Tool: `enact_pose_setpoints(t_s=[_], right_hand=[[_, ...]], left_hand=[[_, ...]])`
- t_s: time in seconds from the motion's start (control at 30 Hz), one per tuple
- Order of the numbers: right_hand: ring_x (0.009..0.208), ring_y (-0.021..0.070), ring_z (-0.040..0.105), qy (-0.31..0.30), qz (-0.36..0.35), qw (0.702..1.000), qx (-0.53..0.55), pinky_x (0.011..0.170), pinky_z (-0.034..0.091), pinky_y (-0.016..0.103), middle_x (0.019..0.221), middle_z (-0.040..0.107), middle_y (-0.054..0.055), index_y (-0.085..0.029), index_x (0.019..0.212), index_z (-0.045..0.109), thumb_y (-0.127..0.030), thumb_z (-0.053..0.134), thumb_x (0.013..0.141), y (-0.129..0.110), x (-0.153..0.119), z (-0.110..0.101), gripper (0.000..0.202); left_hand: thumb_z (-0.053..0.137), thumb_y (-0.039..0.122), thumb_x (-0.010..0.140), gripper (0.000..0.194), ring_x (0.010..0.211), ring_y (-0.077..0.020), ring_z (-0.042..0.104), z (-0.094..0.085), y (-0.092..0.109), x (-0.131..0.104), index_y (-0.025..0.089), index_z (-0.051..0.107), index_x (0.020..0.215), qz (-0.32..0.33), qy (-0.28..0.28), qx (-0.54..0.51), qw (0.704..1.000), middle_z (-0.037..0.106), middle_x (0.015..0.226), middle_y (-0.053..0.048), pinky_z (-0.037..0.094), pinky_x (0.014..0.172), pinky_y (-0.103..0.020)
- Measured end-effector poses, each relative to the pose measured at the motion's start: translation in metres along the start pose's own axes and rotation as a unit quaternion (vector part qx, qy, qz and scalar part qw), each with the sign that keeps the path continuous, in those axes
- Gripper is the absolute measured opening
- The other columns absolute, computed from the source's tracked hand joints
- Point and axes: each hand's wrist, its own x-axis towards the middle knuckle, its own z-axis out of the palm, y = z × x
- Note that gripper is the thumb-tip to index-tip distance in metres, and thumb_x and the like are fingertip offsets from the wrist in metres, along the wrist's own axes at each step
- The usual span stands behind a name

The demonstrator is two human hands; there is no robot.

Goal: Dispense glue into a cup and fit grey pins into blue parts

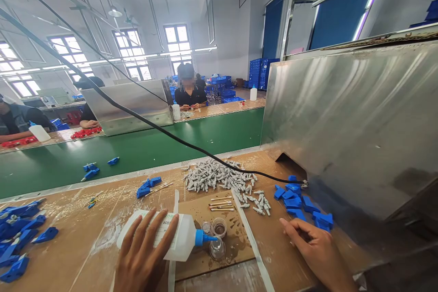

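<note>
My left hand (142, 248) is wrapped over a white squeeze bottle (183, 237) with a printed label. The bottle lies tipped to the right, its blue nozzle (204, 237) over a small clear cup (217, 249). Just behind sit another small cup with dark contents (219, 227) and a little clear cap-like piece (206, 226). Several cotton swabs (221, 205) lie in a row on the cardboard sheet (195, 269). My right hand (315, 246) rests on the table at the right, fingers curled in, with no object visible in them. Blue plastic parts (301, 200) lie just beyond it.
A heap of small grey parts (215, 174) lies behind the cardboard. More blue parts (20, 237) cover the left side. A black cable (191, 146) crosses in front of me. A metal panel (342, 137) stands at right; beyond a green belt (219, 130), co-workers sit.
</note>
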Motion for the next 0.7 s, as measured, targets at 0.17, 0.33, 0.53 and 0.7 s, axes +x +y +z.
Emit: enact_pose_setpoints(t_s=[0.17, 0.33, 0.53, 0.7], right_hand=[[0.053, 0.0130, 0.049, -0.004, 0.008, 1.000, 0.000, 0.051, 0.040, 0.024, 0.059, 0.055, -0.002, -0.023, 0.061, 0.064, -0.073, 0.055, 0.088, 0.0030, -0.0016, 0.0003, 0.058], [0.053, 0.0127, 0.047, -0.004, 0.015, 1.000, 0.000, 0.052, 0.039, 0.024, 0.058, 0.052, -0.003, -0.023, 0.060, 0.063, -0.074, 0.054, 0.088, 0.0031, -0.0016, 0.0000, 0.058], [0.053, 0.0127, 0.047, -0.007, 0.017, 1.000, -0.001, 0.052, 0.039, 0.024, 0.059, 0.053, -0.003, -0.023, 0.060, 0.063, -0.075, 0.053, 0.087, 0.0019, -0.0001, 0.0001, 0.059], [0.052, 0.0127, 0.047, -0.006, 0.014, 1.000, -0.003, 0.051, 0.039, 0.024, 0.057, 0.051, -0.003, -0.023, 0.060, 0.063, -0.075, 0.053, 0.087, 0.0008, -0.0009, -0.0007, 0.060]], left_hand=[[0.055, 0.005, 0.092, 0.055, 0.140, -0.0357, 0.055, -0.0021, 0.0012, 0.0025, 0.029, 0.065, 0.141, -0.007, -0.008, -0.001, 1.000, 0.066, 0.145, -0.013, 0.031, 0.125, -0.058], [0.053, 0.001, 0.089, 0.058, 0.140, -0.0358, 0.055, -0.0015, 0.0004, 0.0014, 0.028, 0.067, 0.139, 0.003, -0.005, 0.010, 1.000, 0.067, 0.145, -0.013, 0.032, 0.124, -0.059], [0.055, 0.002, 0.087, 0.060, 0.139, -0.0359, 0.056, 0.0002, 0.0002, 0.0020, 0.029, 0.067, 0.139, -0.001, 0.000, 0.005, 1.000, 0.068, 0.144, -0.012, 0.031, 0.125, -0.058], [0.057, 0.002, 0.087, 0.062, 0.139, -0.0365, 0.055, -0.0012, 0.0011, 0.0024, 0.030, 0.065, 0.141, -0.003, -0.008, 0.005, 1.000, 0.067, 0.145, -0.012, 0.031, 0.125, -0.058]])
